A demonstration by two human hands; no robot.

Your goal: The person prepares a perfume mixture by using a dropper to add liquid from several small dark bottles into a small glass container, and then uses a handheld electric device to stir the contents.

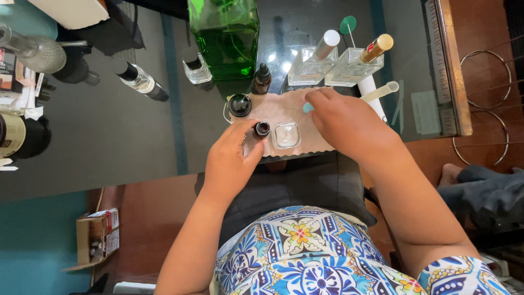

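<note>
Glass table: left hand (232, 158) grips small dark bottle (261, 129) — right hand (344, 123) beside (on cloth (284, 109)).

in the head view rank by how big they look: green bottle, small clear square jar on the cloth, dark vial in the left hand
1. green bottle, cut off by the top edge
2. clear jar
3. dark vial, partly hidden by the left hand

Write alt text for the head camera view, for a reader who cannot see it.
Seen from above, a person's left hand grips a small dark bottle on a tan cloth beside a small clear square jar. The right hand rests on the cloth's far side, holding something small and teal. Glass perfume bottles and a large green bottle stand behind.
</note>
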